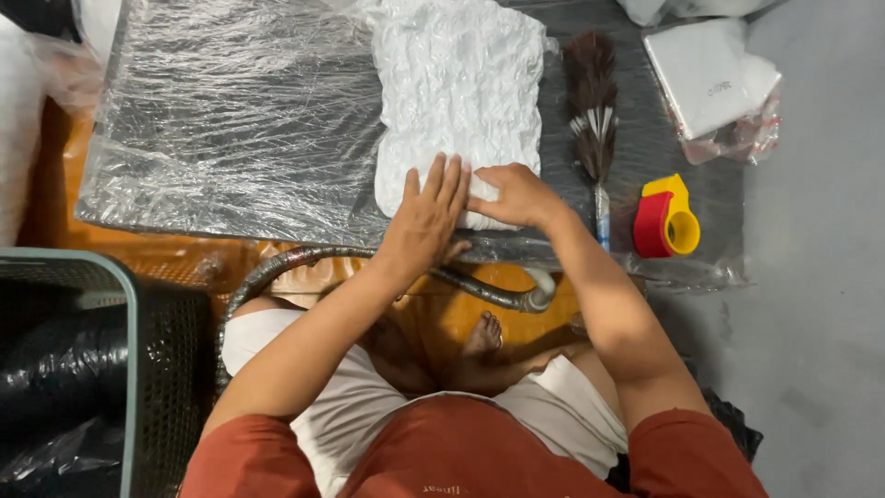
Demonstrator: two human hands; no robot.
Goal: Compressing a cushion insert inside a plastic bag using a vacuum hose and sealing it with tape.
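Nearest the camera, a red shirt and pale shorts are being worn by the seated person, whose bare foot (482, 334) is being rested on the orange floor (461, 314). To the left, a dark mesh basket (129, 369) with a pale green rim is being kept beside the knee. A dark corrugated hose (304, 258) is being looped across the lap, just under the near edge of the table (230, 120), which is being covered by crinkled clear plastic film.

The left hand (426, 221) is being laid flat, fingers spread and nothing grasped, on the near end of a white vacuum-shrunk bundle (458, 92). The right hand (516, 195) is being pressed on the same near edge, its grip loosely open with fingers curled down against the bundle, nothing enclosed. The bundle is being kept at the table's middle, running away from the person.

Just right of it, a dark feather duster (592, 101) is lying lengthwise. Farther right, a red and yellow tape dispenser (666, 219) is sitting, and beyond it a white packet in clear wrap (714, 78).
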